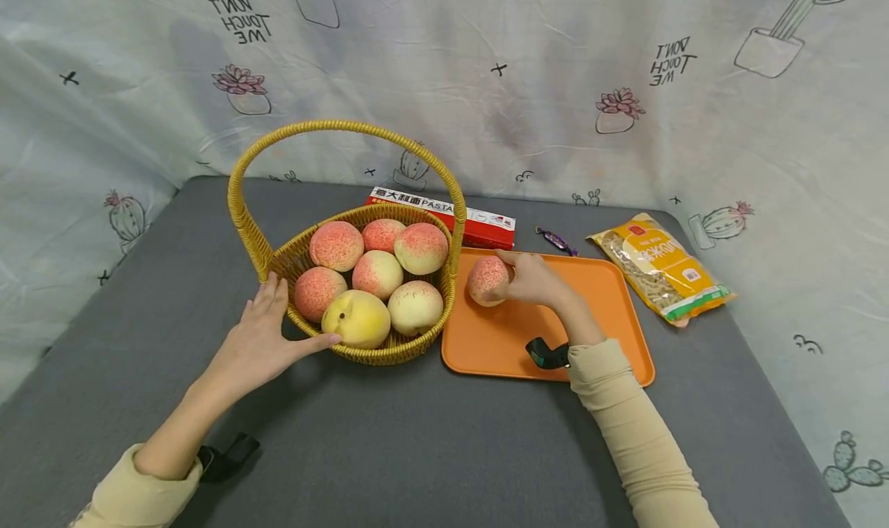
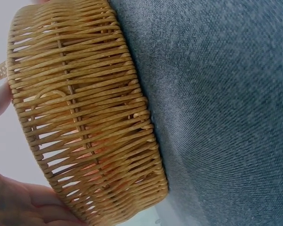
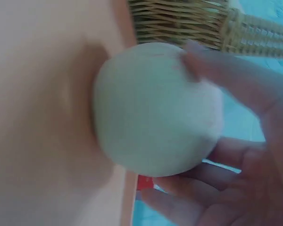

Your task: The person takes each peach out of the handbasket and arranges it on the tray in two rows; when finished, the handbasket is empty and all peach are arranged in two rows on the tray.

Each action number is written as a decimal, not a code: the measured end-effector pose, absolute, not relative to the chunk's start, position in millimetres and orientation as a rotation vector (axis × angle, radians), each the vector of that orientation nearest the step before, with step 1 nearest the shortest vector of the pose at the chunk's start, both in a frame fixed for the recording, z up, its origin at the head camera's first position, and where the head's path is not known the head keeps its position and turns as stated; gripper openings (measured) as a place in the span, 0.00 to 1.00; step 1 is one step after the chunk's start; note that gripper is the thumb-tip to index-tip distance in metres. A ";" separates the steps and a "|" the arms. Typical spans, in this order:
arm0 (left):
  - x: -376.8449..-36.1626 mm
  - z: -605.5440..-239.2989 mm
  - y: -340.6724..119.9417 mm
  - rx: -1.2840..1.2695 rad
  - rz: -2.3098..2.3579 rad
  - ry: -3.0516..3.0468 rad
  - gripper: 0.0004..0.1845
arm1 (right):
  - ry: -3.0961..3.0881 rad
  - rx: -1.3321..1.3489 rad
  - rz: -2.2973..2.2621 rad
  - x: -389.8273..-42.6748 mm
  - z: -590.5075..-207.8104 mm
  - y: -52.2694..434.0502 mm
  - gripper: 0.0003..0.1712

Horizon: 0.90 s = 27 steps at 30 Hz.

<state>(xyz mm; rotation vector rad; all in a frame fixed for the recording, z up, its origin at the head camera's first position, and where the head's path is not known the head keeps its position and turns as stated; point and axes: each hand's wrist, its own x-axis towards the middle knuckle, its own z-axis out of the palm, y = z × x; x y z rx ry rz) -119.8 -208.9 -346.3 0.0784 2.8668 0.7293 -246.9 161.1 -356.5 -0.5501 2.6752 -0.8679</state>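
Note:
My right hand [image 1: 531, 279] holds a red-speckled peach [image 1: 486, 281] over the left part of the orange tray [image 1: 500, 346]. In the right wrist view the thumb and fingers lie around the pale side of this peach [image 3: 155, 110], close to the tray surface. With thumb and fingers spread wide, my left hand [image 1: 253, 346] rests against the near left rim of a yellow wicker basket [image 1: 389, 354]. Its thumb reaches the front rim beside a yellow peach [image 1: 357, 319]. Several red and pale peaches [image 1: 336, 246] fill the basket.
Behind the basket and tray lies a red and white pasta box [image 1: 486, 228]. A purple wrapped candy [image 1: 556, 241] is behind the tray, and a yellow food bag [image 1: 660, 269] lies to its right. The basket's tall handle [image 1: 347, 126] arches upward. A printed curtain [image 1: 444, 65] hangs behind the grey table [image 1: 389, 451].

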 end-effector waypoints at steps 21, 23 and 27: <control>-118.1 -344.8 -209.9 0.082 0.749 2.865 0.68 | 2.734 -0.362 -1.152 -267.7 -377.1 129.7 0.45; -118.0 -344.9 -209.4 0.083 0.747 2.865 0.67 | 2.726 -0.353 -1.152 -270.3 -378.1 126.9 0.45; -119.3 -346.1 -209.0 0.080 0.743 2.862 0.67 | 2.747 -0.371 -1.125 -275.1 -378.2 123.5 0.44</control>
